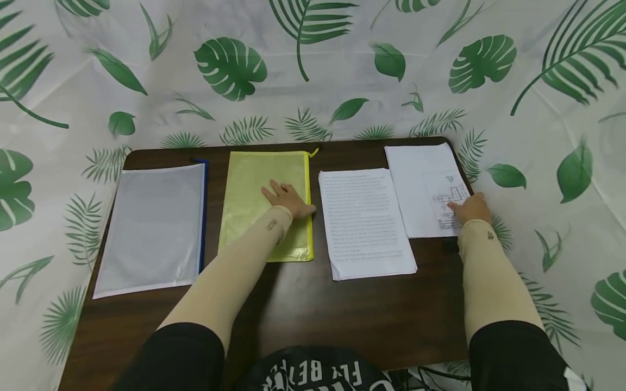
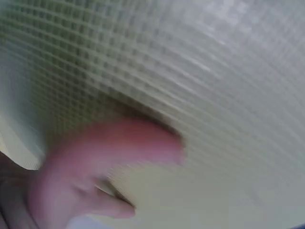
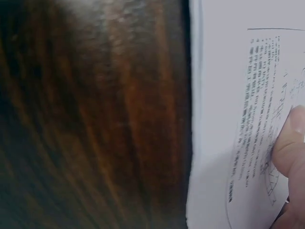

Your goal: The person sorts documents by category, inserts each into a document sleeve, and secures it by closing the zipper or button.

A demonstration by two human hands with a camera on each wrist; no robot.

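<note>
Dark table (image 1: 293, 315): left hand (image 1: 288, 200) flat on yellow pouch (image 1: 254, 217).

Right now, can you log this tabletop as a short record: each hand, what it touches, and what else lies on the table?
left hand: fingers flat on the yellow mesh zip pouch
right hand: thumb presses the small printed sheet with a diagram, which lies on the plain white paper
middle: stack of printed text pages, untouched
far left: grey mesh zip pouch with a blue edge, untouched
surface: dark wooden table
</note>
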